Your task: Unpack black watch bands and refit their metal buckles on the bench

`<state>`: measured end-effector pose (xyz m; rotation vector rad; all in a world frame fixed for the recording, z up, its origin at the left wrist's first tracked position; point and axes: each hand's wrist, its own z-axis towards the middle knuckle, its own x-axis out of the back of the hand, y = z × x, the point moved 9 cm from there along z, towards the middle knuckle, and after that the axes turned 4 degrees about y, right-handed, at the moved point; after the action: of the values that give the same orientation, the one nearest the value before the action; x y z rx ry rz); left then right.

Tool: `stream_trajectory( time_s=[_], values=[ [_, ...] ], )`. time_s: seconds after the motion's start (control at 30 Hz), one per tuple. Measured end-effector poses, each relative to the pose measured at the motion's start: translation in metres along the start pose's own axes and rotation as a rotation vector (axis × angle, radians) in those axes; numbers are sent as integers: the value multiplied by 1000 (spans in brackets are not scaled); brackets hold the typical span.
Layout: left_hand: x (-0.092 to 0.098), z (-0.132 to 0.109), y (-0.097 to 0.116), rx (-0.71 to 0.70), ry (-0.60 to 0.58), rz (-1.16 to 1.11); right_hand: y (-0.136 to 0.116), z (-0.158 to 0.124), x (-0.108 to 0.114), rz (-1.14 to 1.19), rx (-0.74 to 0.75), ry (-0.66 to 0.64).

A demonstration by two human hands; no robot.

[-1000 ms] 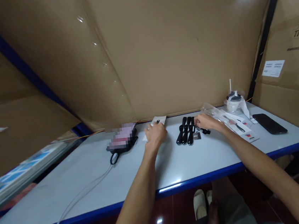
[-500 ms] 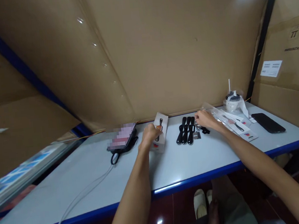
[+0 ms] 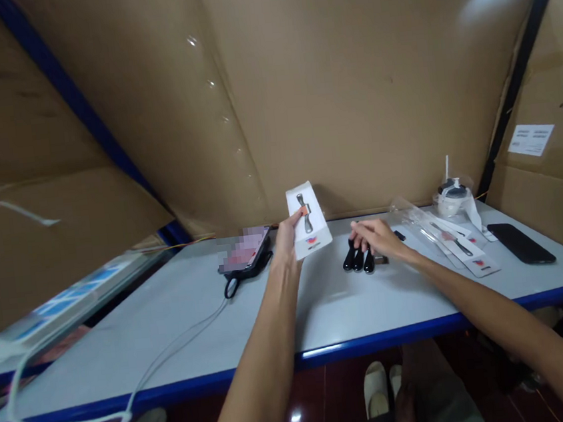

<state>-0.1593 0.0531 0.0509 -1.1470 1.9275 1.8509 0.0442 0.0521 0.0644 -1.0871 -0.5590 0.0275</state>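
Note:
My left hand [image 3: 288, 237] is closed on the left edge of a white cardboard box [image 3: 317, 224]. The box is lifted off the table and tilted, its front printed with a black double-ended tool with an orange middle. Beyond its right side, several black double-ended tools [image 3: 357, 261] lie side by side on the table. My right hand [image 3: 377, 236] is over their far ends, fingers bent down around a black tool and covering its upper part. A small dark piece [image 3: 399, 235] lies just past that hand.
On the right are clear plastic packs with printed cards [image 3: 458, 243], a black phone [image 3: 521, 243] and a white cup [image 3: 451, 200]. A blurred-screen device [image 3: 245, 252] with a white cable [image 3: 175, 351] sits left. Cardboard [image 3: 310, 100] walls the back.
My left hand has raised the box from the table and turned its printed front toward me. My right hand has moved left from the small parts onto the black tools. The view has shifted slightly.

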Motion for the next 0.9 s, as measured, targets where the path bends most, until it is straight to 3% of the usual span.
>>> stream_trajectory(
  time_s=[0.13, 0.3, 0.5, 0.73, 0.9],
  values=[
    [-29, -18, -14, 29, -120, -166, -25, -17, -34, 102, 110, -86],
    [-50, -34, -24, 95, -217, -211, -37, -24, -33, -2, 223, -14],
    [-44, -29, -26, 84, -109, -288, -42, -25, -20, -43, 268, 75],
    [-39, -21, -29, 88, -103, -298, -47, -25, -7, -158, 297, 198],
    [-38, -20, -32, 103, -100, -309, -45, -24, -7, -200, 275, 188]
  ],
)
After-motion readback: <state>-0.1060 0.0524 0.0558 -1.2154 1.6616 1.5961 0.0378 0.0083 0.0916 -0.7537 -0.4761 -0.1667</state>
